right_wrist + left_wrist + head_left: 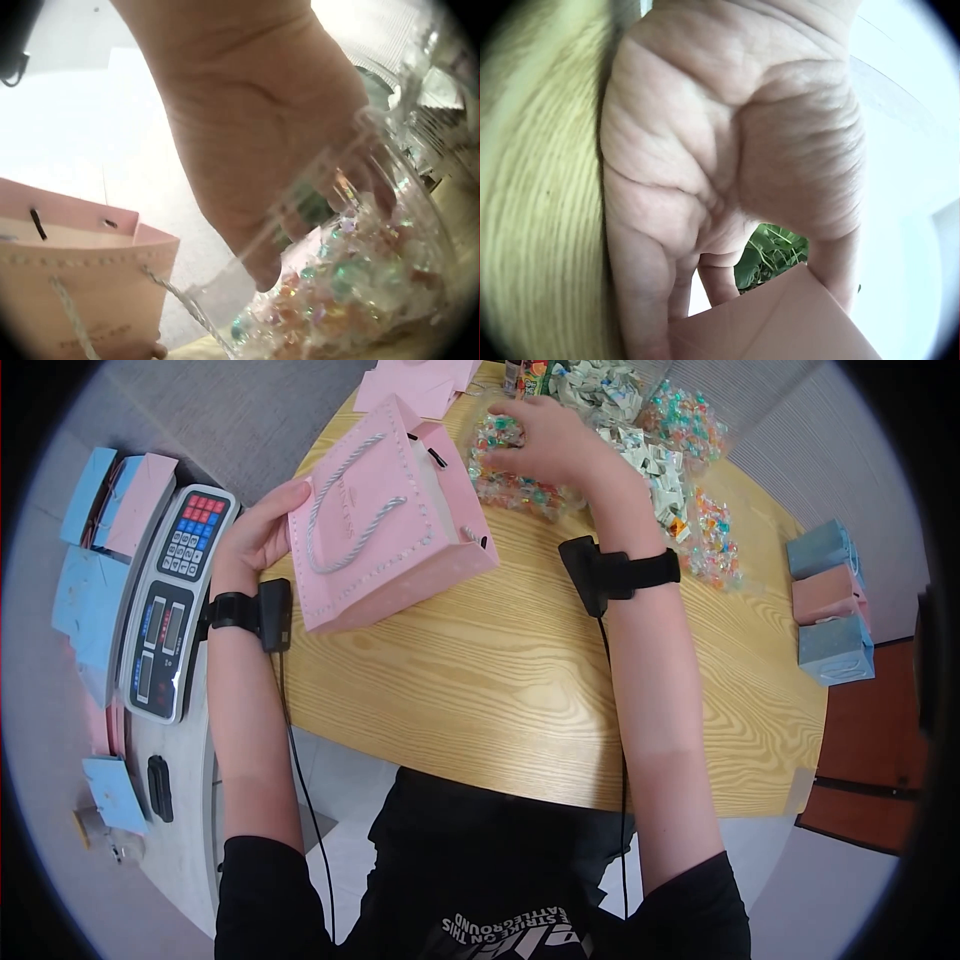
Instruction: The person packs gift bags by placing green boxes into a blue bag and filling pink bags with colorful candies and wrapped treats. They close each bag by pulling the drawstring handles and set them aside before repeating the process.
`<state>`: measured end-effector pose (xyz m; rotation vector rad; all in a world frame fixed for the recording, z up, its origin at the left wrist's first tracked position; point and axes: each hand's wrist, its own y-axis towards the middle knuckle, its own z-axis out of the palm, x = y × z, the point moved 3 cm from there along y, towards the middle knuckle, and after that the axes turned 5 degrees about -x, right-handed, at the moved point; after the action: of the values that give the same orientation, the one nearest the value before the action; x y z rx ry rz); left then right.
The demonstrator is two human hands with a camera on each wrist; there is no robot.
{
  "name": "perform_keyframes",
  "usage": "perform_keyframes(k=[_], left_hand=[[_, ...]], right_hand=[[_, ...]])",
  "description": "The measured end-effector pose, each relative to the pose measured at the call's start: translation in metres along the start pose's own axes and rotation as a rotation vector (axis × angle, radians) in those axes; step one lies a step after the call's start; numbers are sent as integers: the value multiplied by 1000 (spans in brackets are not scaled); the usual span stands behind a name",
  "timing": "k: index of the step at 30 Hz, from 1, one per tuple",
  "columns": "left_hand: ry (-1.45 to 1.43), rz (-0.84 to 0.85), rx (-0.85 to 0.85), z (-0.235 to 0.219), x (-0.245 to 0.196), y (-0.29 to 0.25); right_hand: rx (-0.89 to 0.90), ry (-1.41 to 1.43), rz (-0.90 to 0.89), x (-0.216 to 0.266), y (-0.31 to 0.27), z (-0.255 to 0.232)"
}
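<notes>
A pink paper gift bag with silver rope handles leans on the table, its mouth turned to the right. My left hand holds the edge of this bag between thumb and fingers; in the left wrist view a pink corner sits between them. My right hand reaches into a clear plastic bag of small, shiny, colourful wrapped pieces. The right wrist view shows its thumb and fingers apart, fingertips down among the shiny pieces, partly hidden behind the clear plastic.
Behind and right lie silvery-green packets and more clear bags of colourful pieces. Flat pink bags lie at the back. A scale stands left, beside blue and pink bags. Small gift bags stand at the right edge.
</notes>
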<state>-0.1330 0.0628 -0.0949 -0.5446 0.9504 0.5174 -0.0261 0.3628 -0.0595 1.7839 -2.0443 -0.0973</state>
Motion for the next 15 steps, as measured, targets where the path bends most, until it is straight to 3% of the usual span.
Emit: perform_keyframes(k=[3, 15], left_hand=[[-6, 9, -7, 0, -1, -2], [59, 1, 39, -9, 2, 4]], right_hand=[[151, -165, 110, 9, -9, 6], [120, -176, 71, 16, -10, 8]])
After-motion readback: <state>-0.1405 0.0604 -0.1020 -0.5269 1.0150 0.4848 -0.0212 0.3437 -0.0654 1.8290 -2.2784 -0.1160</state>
